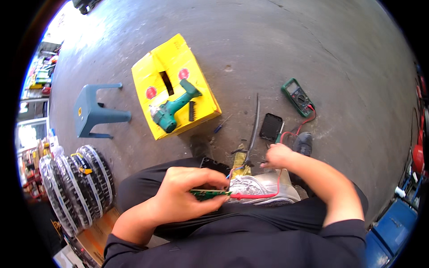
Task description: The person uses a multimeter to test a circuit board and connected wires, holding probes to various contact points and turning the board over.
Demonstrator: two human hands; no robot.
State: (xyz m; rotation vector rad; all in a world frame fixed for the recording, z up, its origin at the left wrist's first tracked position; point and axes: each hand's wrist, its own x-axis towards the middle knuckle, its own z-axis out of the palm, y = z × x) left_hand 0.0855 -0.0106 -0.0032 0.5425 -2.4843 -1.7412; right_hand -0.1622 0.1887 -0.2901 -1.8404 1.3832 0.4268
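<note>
My left hand [183, 192] is closed around a green circuit board [208, 194], held edge-on above my lap. The red test probe [254, 196] meets the board's right end, close to my fingertips; whether my fingers also pinch it is unclear. Thin wires [235, 169] run up from that end towards a black cable [254, 134]. My right hand [279, 156] is closed over the silver-white bundle [268, 183], its fingertips slightly blurred and any held object hidden. A green-handled tool [279, 138] shows just beyond it. The red lead [280, 178] links the probe to the green multimeter [298, 97].
On a yellow box [161, 58] lie a green cordless power tool [176, 107] and a black comb-like piece [192, 111]. Nearby are an open black case [271, 127], a small screwdriver [219, 128] and a blue stool [98, 111]. Wrapped tires [76, 187] stand left.
</note>
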